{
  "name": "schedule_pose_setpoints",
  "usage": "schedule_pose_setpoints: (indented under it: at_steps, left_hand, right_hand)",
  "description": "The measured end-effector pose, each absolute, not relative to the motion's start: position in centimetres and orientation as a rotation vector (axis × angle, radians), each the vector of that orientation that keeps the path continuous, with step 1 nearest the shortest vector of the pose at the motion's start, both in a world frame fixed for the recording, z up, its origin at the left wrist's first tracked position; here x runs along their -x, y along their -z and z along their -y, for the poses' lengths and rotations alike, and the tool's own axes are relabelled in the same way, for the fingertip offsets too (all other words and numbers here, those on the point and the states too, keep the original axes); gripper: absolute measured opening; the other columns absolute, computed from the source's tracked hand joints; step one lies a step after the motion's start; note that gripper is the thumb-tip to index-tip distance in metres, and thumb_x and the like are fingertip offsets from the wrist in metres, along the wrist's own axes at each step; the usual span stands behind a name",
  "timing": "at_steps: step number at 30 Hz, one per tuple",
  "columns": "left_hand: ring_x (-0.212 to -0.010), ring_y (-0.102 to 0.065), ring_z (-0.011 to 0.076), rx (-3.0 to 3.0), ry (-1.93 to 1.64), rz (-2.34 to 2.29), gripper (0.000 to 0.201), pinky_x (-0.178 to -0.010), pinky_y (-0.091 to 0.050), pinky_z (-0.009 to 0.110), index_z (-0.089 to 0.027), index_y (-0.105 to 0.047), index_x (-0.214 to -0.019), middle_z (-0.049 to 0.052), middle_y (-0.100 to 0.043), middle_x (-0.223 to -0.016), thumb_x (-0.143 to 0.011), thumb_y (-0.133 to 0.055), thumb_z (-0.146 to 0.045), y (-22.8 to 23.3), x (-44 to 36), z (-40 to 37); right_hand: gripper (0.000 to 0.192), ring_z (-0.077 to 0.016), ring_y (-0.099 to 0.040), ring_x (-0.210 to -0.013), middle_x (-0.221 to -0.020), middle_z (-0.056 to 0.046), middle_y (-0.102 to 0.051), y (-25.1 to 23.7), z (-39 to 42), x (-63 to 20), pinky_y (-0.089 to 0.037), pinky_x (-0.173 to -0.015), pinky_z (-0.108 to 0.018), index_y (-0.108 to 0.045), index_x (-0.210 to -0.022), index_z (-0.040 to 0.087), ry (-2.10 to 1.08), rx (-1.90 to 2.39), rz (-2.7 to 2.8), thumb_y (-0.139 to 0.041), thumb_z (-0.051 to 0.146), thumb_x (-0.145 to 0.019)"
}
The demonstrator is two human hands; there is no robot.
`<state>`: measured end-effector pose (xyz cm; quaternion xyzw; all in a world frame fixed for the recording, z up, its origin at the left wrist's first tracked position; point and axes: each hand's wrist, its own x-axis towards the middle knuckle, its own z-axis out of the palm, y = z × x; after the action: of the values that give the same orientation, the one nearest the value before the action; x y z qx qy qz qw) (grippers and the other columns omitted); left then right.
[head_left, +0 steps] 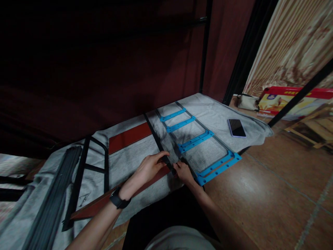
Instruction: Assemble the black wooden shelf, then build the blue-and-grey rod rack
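My left hand (149, 169), a dark watch on its wrist, is closed round the near end of a black metal bar (155, 133). Close beside it, my right hand (184, 172) is pinched at the same bar end; anything small between its fingers is hidden. A reddish-brown board (97, 203) runs under my left forearm from the bar to a black side frame (82, 173). Another reddish-brown board (130, 137) lies farther back, between frame and bar. Right of my hands lies a grey frame with blue perforated crosspieces (221, 166).
Grey cloth (205, 107) covers the work surface. A phone (236, 127) lies at its right. Dark grey bars (53, 198) are bundled at the left, near small metal pieces (83, 198). A red-and-yellow box (291, 102) and wooden stool (316, 128) stand on the tiled floor.
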<state>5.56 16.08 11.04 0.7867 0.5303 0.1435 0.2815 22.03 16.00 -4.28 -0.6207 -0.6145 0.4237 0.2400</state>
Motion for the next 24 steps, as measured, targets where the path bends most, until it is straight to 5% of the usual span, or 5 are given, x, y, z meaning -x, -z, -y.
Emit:
schedule_pose_setpoints:
  at_steps: [10,17,24]
  left_hand:
    - [-0.087,-0.067,0.017,-2.008,-0.463,-1.392,0.038,-0.076,-0.051,0.025,-0.026,-0.065,-0.119,0.001,-0.073,-0.101,-0.081,-0.06,-0.02,-10.3,-5.1,-16.2]
    - [-0.09,-0.067,0.0175,-1.964,-0.533,-1.348,0.039,-0.079,-0.052,0.025,-0.026,-0.067,-0.118,0.002,-0.073,-0.104,-0.08,-0.06,-0.018,-9.5,-5.1,-16.3]
    - [-0.086,-0.067,0.0179,-1.876,-0.614,-1.311,0.037,-0.077,-0.053,0.026,-0.022,-0.068,-0.112,0.003,-0.073,-0.098,-0.076,-0.064,-0.018,-9.3,-4.8,-16.6]
  right_hand:
    - [0.032,-0.0138,-0.062,-0.059,-0.063,-0.003,-0.065,5.4,-15.7,-21.5,-0.041,-0.057,-0.021,-0.065,-0.071,0.016,-1.22,1.593,1.437,-0.05,0.031,-0.094]
    - [0.026,-0.0129,-0.062,-0.062,-0.07,-0.002,-0.068,5.8,-15.7,-21.9,-0.041,-0.059,-0.02,-0.068,-0.075,0.016,-1.343,1.544,1.482,-0.05,0.023,-0.092]
    - [0.032,-0.0158,-0.065,-0.069,-0.074,-0.005,-0.07,4.8,-15.6,-21.7,-0.043,-0.065,-0.023,-0.067,-0.073,0.019,-1.175,1.682,1.573,-0.049,0.035,-0.095]
